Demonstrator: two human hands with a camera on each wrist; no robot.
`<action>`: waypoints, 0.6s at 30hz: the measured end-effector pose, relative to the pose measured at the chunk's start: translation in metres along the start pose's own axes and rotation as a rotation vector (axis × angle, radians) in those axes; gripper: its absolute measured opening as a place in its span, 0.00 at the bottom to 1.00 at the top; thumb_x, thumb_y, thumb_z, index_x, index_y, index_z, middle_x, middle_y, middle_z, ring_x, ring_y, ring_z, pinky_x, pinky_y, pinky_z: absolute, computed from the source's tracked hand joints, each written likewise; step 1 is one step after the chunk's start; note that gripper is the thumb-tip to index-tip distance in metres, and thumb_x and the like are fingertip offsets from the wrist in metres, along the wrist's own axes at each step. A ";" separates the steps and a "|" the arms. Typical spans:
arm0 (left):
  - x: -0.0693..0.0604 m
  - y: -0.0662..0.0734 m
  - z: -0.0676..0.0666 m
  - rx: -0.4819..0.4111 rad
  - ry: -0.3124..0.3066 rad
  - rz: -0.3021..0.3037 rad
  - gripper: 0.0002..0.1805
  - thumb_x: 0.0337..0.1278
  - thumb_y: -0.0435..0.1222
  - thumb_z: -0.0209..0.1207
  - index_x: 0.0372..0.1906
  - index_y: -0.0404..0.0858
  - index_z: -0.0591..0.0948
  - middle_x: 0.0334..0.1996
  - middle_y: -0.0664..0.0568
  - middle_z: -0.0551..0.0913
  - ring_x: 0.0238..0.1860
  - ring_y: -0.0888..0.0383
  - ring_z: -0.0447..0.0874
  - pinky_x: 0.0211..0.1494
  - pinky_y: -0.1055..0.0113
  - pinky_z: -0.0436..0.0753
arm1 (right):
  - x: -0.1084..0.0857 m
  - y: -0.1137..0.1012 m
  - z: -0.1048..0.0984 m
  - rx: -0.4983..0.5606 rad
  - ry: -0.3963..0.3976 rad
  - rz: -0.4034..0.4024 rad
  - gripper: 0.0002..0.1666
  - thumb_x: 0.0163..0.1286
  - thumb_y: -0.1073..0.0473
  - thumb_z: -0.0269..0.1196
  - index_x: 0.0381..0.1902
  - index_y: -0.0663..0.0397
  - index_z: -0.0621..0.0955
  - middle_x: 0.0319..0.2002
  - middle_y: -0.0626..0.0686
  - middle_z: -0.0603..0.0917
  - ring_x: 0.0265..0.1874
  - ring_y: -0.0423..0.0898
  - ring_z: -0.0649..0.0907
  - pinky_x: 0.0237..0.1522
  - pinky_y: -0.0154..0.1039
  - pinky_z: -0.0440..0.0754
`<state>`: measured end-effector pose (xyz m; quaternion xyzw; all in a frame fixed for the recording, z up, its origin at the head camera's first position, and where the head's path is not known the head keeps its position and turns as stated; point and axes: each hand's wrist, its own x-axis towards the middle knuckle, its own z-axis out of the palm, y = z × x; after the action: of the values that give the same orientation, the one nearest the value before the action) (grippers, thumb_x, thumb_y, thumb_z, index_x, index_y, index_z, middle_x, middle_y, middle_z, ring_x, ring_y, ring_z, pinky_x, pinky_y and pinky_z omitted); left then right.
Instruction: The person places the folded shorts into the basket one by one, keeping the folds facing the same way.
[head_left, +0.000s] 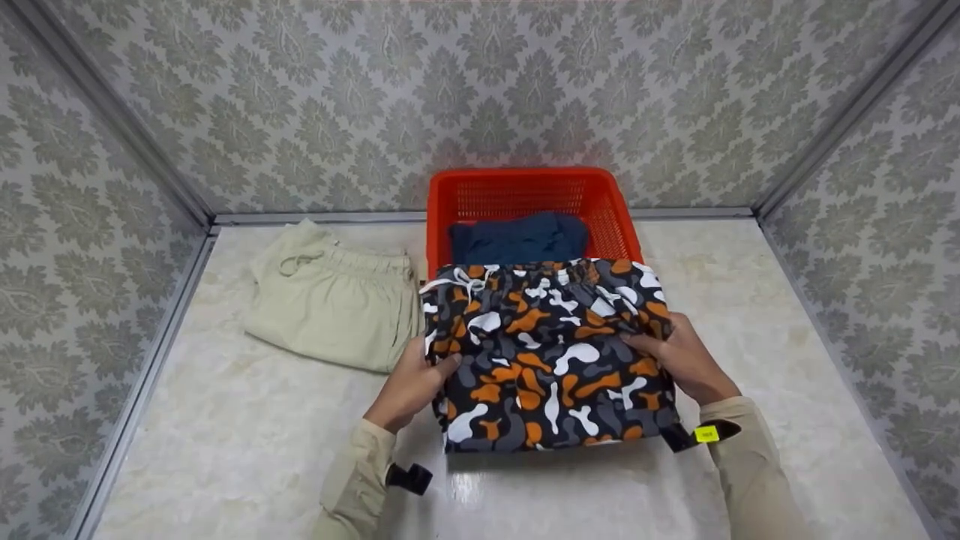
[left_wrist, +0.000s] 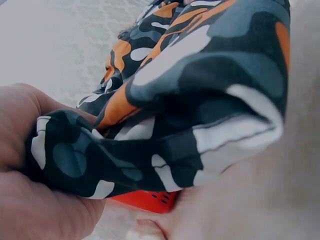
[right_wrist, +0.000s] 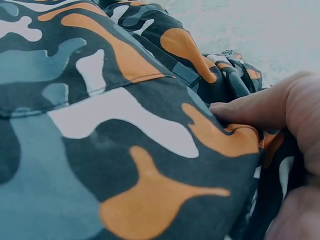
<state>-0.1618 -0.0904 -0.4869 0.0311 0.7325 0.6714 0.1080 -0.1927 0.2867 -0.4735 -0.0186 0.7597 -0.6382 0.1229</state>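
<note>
Patterned shorts [head_left: 555,360] in black, orange, white and grey are held up in front of the red basket, hiding its front. My left hand [head_left: 414,381] grips their left edge, thumb on the front. On the right edge, my right hand [head_left: 686,360] pinches the cloth, its thumb on top. A white drawstring hangs at the upper left of the waistband. The left wrist view has the hand [left_wrist: 45,165] around the folded cloth [left_wrist: 170,145]. In the right wrist view the thumb presses the fabric [right_wrist: 150,130] beside the hand [right_wrist: 300,120].
A red basket [head_left: 525,178] stands against the back wall with dark blue cloth [head_left: 521,236] inside. Light green shorts [head_left: 337,304] lie flat on the table [head_left: 240,442], left of the basket. Patterned walls close in the left, back and right sides.
</note>
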 end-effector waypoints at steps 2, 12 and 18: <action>0.006 0.006 0.000 -0.002 0.019 0.009 0.26 0.66 0.26 0.56 0.69 0.35 0.72 0.57 0.44 0.81 0.56 0.49 0.80 0.64 0.51 0.75 | 0.006 -0.006 -0.003 -0.017 -0.017 0.022 0.26 0.67 0.64 0.68 0.60 0.68 0.75 0.51 0.57 0.83 0.45 0.49 0.85 0.50 0.41 0.83; 0.048 0.031 -0.001 0.028 0.071 0.004 0.32 0.63 0.23 0.54 0.73 0.38 0.68 0.64 0.46 0.77 0.64 0.50 0.75 0.70 0.52 0.70 | 0.042 -0.042 -0.013 -0.145 -0.033 0.110 0.30 0.68 0.66 0.62 0.68 0.66 0.70 0.59 0.61 0.75 0.52 0.51 0.79 0.52 0.39 0.80; 0.083 0.048 -0.008 0.002 0.060 0.025 0.42 0.59 0.18 0.51 0.78 0.43 0.60 0.68 0.48 0.73 0.66 0.50 0.73 0.69 0.54 0.71 | 0.067 -0.061 -0.013 -0.190 0.034 0.053 0.37 0.67 0.71 0.57 0.74 0.58 0.67 0.67 0.60 0.71 0.60 0.54 0.74 0.62 0.46 0.72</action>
<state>-0.2489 -0.0777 -0.4487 0.0205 0.7356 0.6727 0.0776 -0.2679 0.2756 -0.4229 0.0006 0.8192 -0.5599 0.1245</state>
